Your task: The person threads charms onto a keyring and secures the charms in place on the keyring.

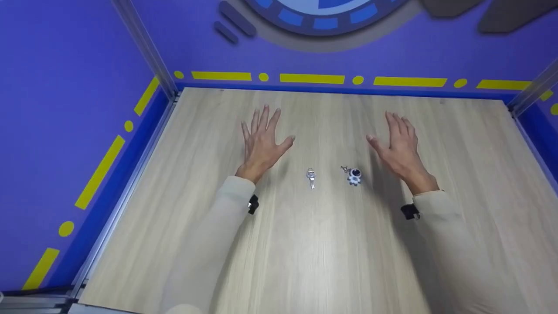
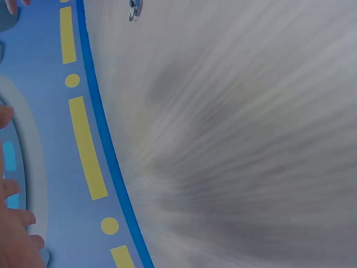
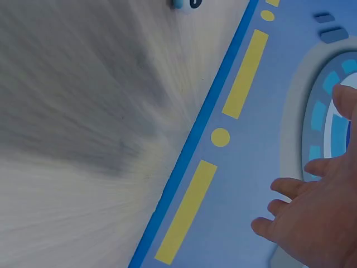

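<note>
Between the two hands on the wooden tabletop lies a small silver key-shaped metal piece (image 1: 311, 177). To its right is an astronaut keychain (image 1: 355, 176) in white and pale blue with a dark visor and a small metal clasp. My left hand (image 1: 263, 146) hovers left of the metal piece, fingers spread and holding nothing. On the other side, my right hand (image 1: 401, 150) is held above the table right of the keychain, thumb apart, also holding nothing. In the right wrist view only part of the astronaut keychain (image 3: 189, 4) shows at the top edge.
The light wooden table (image 1: 296, 261) is bordered by a blue back wall (image 1: 183, 48) with yellow marks and a blue left wall (image 1: 56, 109). Metal rails (image 1: 126, 196) run along the table's sides. A dark wrist device (image 1: 409, 212) sits by the right cuff.
</note>
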### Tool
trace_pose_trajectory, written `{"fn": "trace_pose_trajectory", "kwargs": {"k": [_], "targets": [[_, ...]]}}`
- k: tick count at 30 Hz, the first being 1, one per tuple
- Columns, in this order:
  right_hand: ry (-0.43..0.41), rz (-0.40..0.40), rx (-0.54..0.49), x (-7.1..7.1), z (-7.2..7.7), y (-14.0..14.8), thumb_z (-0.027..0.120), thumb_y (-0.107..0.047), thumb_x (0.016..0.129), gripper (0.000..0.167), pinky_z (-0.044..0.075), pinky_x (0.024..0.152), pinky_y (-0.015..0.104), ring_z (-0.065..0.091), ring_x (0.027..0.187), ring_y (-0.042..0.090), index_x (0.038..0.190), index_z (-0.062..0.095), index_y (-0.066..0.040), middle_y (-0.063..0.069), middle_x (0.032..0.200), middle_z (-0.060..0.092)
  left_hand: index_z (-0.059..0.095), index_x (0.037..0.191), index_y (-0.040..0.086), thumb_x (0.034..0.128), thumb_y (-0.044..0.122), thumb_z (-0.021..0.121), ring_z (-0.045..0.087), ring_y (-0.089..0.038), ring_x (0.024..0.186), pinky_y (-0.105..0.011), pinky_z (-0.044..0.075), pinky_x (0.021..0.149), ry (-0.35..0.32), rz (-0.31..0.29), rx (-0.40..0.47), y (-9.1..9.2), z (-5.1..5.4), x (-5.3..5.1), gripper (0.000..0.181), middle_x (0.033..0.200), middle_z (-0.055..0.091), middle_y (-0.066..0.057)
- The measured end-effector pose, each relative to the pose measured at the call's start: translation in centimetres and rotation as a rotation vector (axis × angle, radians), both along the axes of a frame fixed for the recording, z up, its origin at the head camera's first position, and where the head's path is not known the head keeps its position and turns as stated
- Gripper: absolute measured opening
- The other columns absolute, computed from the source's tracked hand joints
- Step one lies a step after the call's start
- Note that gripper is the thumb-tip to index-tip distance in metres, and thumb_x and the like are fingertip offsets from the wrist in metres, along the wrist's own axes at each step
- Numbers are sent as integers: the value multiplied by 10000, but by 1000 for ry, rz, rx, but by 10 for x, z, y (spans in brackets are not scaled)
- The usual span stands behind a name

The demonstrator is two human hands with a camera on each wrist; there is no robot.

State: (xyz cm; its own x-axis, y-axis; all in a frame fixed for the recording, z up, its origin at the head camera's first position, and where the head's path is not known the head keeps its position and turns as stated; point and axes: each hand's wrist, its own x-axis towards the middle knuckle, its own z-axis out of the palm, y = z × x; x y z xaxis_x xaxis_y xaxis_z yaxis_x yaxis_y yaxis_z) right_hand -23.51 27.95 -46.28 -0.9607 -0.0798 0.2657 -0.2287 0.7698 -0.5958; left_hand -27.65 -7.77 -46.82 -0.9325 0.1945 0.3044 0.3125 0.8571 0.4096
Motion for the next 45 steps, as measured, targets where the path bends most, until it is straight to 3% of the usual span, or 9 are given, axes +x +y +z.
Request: {"fn": "trace_pose_trajectory", "kwargs": {"k": [5,13,21,26,32,45], "targets": [[-33,-12,-42,8,-6,-1,655,-352,1061,819,120,1237,654,133,1563,475,1667,226,-7,291,1691,221,472,1596,98,994,438,719,274,-354,1569,-632,153,1245,-8,-18,89,2,-12,8,734,1700,328,-153],[-71,-2,-96,15,-17,-4,694,-226,1048,767,211,1217,644,213,1527,508,1630,280,53,338,1633,300,535,1533,55,986,334,750,388,-343,1508,-476,304,1222,-54,-31,213,8,-34,19,651,1641,420,-172],[-172,-1,-166,22,-32,-11,679,-186,1054,716,276,1197,635,319,1496,512,1602,312,94,351,1601,351,528,1543,68,969,276,766,468,-332,1448,-453,423,1144,-190,9,316,18,-41,25,656,1597,475,-155],[-232,-11,-202,27,-41,-16,669,-192,1061,691,320,1185,608,357,1489,485,1593,333,92,331,1599,377,525,1545,79,957,261,777,517,-310,1405,-431,429,1135,-242,22,328,24,-45,28,665,1547,530,-135],[-244,-1,-233,29,-48,-18,678,-188,1059,628,356,1167,591,430,1443,462,1562,408,74,309,1542,461,550,1526,76,954,246,791,579,-277,1342,-404,453,1108,-267,20,338,31,-47,32,644,1449,605,-119],[-313,1,-218,29,-52,-27,715,-124,1026,431,502,996,525,598,1255,408,1400,596,54,239,1344,627,683,1384,79,935,200,829,661,-197,1099,-327,523,936,-306,-55,292,38,-51,39,488,1241,692,-58]]}}
